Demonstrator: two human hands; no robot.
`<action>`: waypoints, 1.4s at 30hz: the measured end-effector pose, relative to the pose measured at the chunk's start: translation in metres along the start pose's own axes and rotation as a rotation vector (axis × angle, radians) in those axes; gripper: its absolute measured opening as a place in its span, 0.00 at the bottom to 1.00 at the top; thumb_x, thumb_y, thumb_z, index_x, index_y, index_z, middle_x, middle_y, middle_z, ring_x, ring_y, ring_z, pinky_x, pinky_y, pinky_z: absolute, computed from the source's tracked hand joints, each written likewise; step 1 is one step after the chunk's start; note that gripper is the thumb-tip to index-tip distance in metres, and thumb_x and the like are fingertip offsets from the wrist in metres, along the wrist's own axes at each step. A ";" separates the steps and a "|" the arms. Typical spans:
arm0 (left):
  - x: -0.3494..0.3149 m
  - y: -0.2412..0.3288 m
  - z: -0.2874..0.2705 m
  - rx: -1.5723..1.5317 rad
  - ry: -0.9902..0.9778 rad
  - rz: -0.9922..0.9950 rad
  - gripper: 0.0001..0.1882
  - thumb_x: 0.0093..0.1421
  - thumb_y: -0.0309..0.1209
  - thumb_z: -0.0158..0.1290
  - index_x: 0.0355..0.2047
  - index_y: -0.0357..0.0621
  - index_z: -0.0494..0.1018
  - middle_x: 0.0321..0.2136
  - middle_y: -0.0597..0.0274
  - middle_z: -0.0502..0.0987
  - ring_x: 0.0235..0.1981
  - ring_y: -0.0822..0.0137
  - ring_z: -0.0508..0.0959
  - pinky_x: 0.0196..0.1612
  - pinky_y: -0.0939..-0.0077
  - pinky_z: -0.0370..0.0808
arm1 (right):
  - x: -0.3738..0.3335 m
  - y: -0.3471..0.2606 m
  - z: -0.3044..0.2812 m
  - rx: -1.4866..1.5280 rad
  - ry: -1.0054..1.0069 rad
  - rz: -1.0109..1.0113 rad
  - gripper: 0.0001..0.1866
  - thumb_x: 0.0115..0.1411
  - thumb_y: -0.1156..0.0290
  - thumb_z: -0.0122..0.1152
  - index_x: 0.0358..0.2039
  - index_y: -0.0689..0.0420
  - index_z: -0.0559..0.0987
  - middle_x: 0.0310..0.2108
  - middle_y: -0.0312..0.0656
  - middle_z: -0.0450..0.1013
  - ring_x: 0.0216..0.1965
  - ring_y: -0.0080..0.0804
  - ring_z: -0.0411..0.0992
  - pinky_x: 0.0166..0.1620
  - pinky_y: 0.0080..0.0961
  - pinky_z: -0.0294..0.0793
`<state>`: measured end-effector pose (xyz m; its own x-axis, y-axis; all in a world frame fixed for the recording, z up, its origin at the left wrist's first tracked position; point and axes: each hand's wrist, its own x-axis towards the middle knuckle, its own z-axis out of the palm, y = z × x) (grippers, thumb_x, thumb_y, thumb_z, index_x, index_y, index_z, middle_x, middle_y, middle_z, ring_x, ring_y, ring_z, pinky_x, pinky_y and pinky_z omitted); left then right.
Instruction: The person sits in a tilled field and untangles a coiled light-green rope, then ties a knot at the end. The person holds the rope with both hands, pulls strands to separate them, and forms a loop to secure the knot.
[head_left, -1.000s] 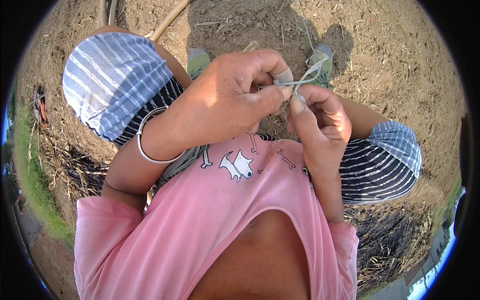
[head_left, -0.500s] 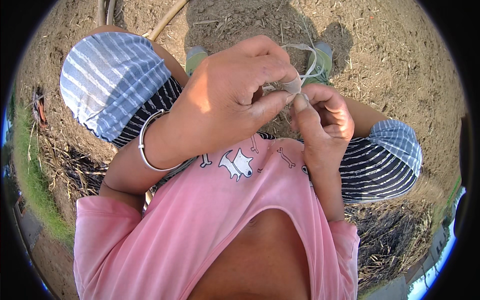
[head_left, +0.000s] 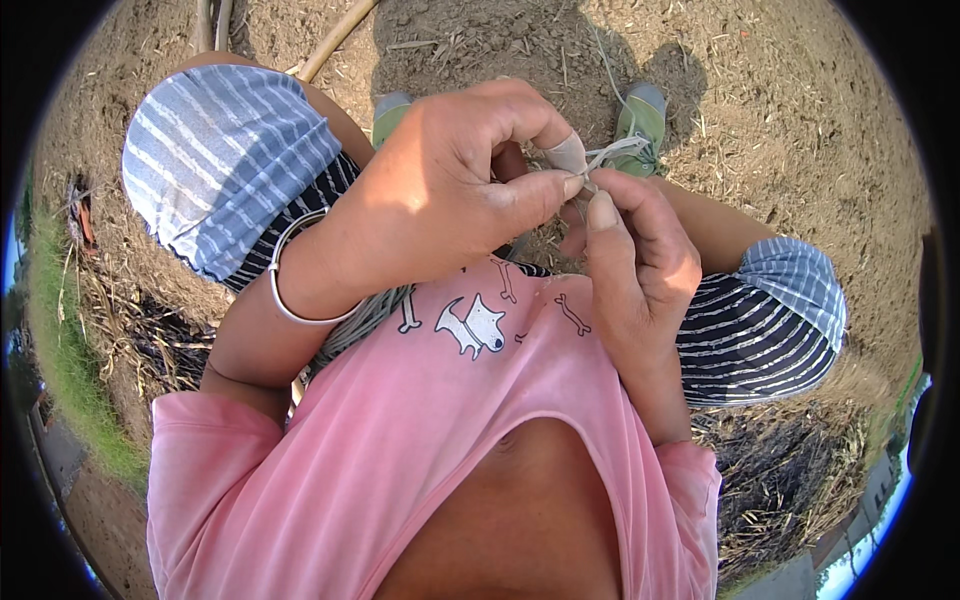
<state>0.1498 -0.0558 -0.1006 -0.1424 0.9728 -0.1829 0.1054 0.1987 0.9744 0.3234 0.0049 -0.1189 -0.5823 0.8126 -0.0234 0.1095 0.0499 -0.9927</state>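
Observation:
A pale, whitish-green cord [head_left: 618,149] is pinched between my two hands above my lap. My left hand [head_left: 445,165], with a silver bangle [head_left: 283,290] at its wrist, holds it between thumb and forefinger; a pale wrap [head_left: 566,153] covers that fingertip. Close against it, my right hand [head_left: 645,240] grips the cord with thumb and curled fingers. Short loops of cord stick out beyond the fingertips, and a thin strand runs up past my right shoe [head_left: 642,115]. Whether a knot lies between the fingertips is hidden. Under my left wrist lies a bundle of grey-green strands [head_left: 368,325].
My knees, in striped cloth [head_left: 225,160], are spread on both sides. Dry soil with straw bits [head_left: 780,130] lies ahead. Wooden poles [head_left: 335,40] rest at the far left. Dark, dry stalks [head_left: 775,480] lie behind on the right, and green grass [head_left: 80,350] at the left.
The large loop of cord beyond my fingers has drawn in to small loops near the fingertips. My left hand has tilted slightly, and my right fingers have opened out a little.

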 end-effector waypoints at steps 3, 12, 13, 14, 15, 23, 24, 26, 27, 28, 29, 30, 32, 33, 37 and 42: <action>0.001 0.002 0.000 0.029 -0.023 -0.027 0.05 0.59 0.19 0.56 0.37 0.34 0.74 0.39 0.63 0.73 0.32 0.81 0.74 0.31 0.88 0.71 | -0.002 0.000 0.000 0.092 -0.007 0.078 0.07 0.60 0.81 0.58 0.39 0.66 0.78 0.27 0.39 0.74 0.23 0.19 0.70 0.28 0.17 0.69; 0.000 0.002 -0.002 -0.005 -0.078 -0.077 0.06 0.59 0.20 0.54 0.37 0.33 0.71 0.38 0.63 0.72 0.33 0.79 0.75 0.34 0.86 0.73 | -0.006 0.004 -0.002 0.043 -0.088 0.083 0.07 0.64 0.78 0.55 0.41 0.65 0.77 0.30 0.38 0.75 0.26 0.18 0.71 0.31 0.15 0.72; -0.001 0.001 -0.002 -0.017 -0.076 -0.070 0.06 0.59 0.20 0.54 0.37 0.33 0.71 0.38 0.63 0.72 0.33 0.79 0.75 0.34 0.86 0.73 | -0.005 0.003 -0.001 0.081 -0.060 0.099 0.06 0.63 0.78 0.57 0.39 0.64 0.78 0.29 0.38 0.75 0.25 0.18 0.71 0.31 0.16 0.72; -0.001 0.001 -0.001 -0.041 -0.073 -0.073 0.06 0.59 0.19 0.53 0.37 0.33 0.71 0.38 0.62 0.71 0.33 0.79 0.75 0.34 0.86 0.73 | -0.004 0.001 0.000 0.232 -0.061 0.184 0.06 0.64 0.76 0.56 0.40 0.64 0.77 0.30 0.38 0.75 0.25 0.19 0.71 0.30 0.16 0.72; -0.001 0.001 0.000 -0.065 -0.070 -0.075 0.06 0.59 0.19 0.53 0.37 0.33 0.71 0.39 0.62 0.71 0.33 0.79 0.75 0.34 0.86 0.73 | -0.002 0.000 0.000 0.384 -0.061 0.268 0.07 0.65 0.75 0.56 0.41 0.64 0.77 0.30 0.39 0.75 0.25 0.20 0.71 0.29 0.16 0.72; -0.001 -0.001 0.002 0.089 -0.071 0.087 0.07 0.54 0.16 0.53 0.34 0.33 0.71 0.38 0.60 0.71 0.30 0.78 0.74 0.31 0.84 0.72 | 0.006 -0.001 0.000 0.481 -0.014 0.364 0.06 0.65 0.71 0.59 0.37 0.61 0.77 0.27 0.35 0.74 0.22 0.14 0.68 0.27 0.12 0.69; 0.000 0.000 0.003 0.122 -0.067 0.103 0.07 0.53 0.16 0.53 0.34 0.33 0.71 0.37 0.60 0.71 0.30 0.77 0.74 0.30 0.84 0.72 | 0.007 0.001 0.000 0.499 -0.023 0.380 0.06 0.65 0.71 0.59 0.37 0.60 0.77 0.26 0.34 0.74 0.21 0.14 0.67 0.26 0.12 0.68; 0.000 0.000 0.003 0.161 -0.056 0.152 0.08 0.51 0.16 0.54 0.33 0.33 0.71 0.36 0.59 0.72 0.29 0.76 0.74 0.29 0.82 0.72 | 0.007 0.002 -0.002 0.535 -0.040 0.411 0.05 0.64 0.72 0.60 0.37 0.60 0.77 0.26 0.34 0.73 0.20 0.14 0.66 0.24 0.11 0.65; 0.000 -0.002 0.004 0.166 -0.050 0.185 0.08 0.51 0.16 0.54 0.33 0.33 0.71 0.36 0.59 0.72 0.29 0.76 0.74 0.29 0.82 0.72 | 0.006 0.003 -0.001 0.550 -0.025 0.407 0.05 0.64 0.72 0.60 0.37 0.59 0.76 0.25 0.34 0.73 0.20 0.13 0.66 0.23 0.11 0.64; 0.001 -0.003 0.004 0.173 -0.042 0.218 0.08 0.50 0.16 0.54 0.33 0.33 0.71 0.35 0.59 0.73 0.28 0.75 0.74 0.28 0.81 0.71 | 0.005 0.003 0.000 0.566 -0.011 0.402 0.05 0.64 0.72 0.60 0.37 0.59 0.76 0.25 0.33 0.73 0.20 0.13 0.65 0.22 0.11 0.64; 0.001 -0.004 0.004 0.209 -0.044 0.239 0.09 0.49 0.16 0.54 0.33 0.34 0.71 0.34 0.58 0.73 0.28 0.74 0.74 0.29 0.80 0.71 | 0.004 0.003 0.002 0.581 0.003 0.396 0.05 0.64 0.72 0.60 0.38 0.59 0.76 0.25 0.33 0.73 0.19 0.13 0.65 0.22 0.11 0.63; 0.002 -0.005 0.004 0.244 -0.046 0.260 0.09 0.49 0.16 0.54 0.32 0.34 0.71 0.34 0.58 0.73 0.28 0.73 0.75 0.29 0.80 0.71 | 0.003 0.003 0.002 0.590 0.009 0.395 0.05 0.64 0.72 0.60 0.38 0.59 0.76 0.24 0.33 0.72 0.19 0.13 0.65 0.22 0.11 0.62; 0.002 -0.006 0.003 0.304 -0.046 0.295 0.10 0.48 0.16 0.54 0.32 0.35 0.71 0.33 0.58 0.74 0.27 0.72 0.74 0.29 0.78 0.71 | 0.002 0.004 0.004 0.610 0.019 0.392 0.05 0.64 0.72 0.60 0.38 0.58 0.75 0.24 0.33 0.72 0.19 0.13 0.64 0.21 0.11 0.62; 0.003 -0.005 0.003 0.327 -0.045 0.310 0.10 0.47 0.16 0.54 0.31 0.35 0.71 0.32 0.58 0.74 0.27 0.71 0.74 0.29 0.78 0.71 | 0.001 0.004 0.004 0.617 0.028 0.397 0.05 0.64 0.72 0.60 0.37 0.58 0.75 0.24 0.33 0.72 0.19 0.13 0.64 0.21 0.11 0.62; 0.003 -0.004 0.005 0.358 -0.047 0.295 0.09 0.46 0.16 0.54 0.30 0.37 0.71 0.31 0.58 0.73 0.27 0.69 0.74 0.29 0.76 0.71 | 0.000 0.004 0.004 0.663 0.056 0.422 0.04 0.64 0.72 0.60 0.36 0.58 0.75 0.24 0.34 0.72 0.18 0.14 0.63 0.20 0.12 0.61; 0.001 -0.003 0.007 0.240 -0.037 0.230 0.08 0.48 0.16 0.53 0.30 0.36 0.70 0.32 0.59 0.72 0.28 0.73 0.74 0.30 0.79 0.72 | 0.000 -0.001 0.001 0.882 0.030 0.456 0.04 0.64 0.73 0.58 0.36 0.58 0.74 0.26 0.36 0.73 0.17 0.16 0.63 0.20 0.13 0.61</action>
<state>0.1567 -0.0544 -0.1044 -0.0524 0.9982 0.0288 0.3600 -0.0080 0.9329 0.3222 0.0040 -0.1185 -0.6115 0.6619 -0.4336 -0.3282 -0.7108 -0.6221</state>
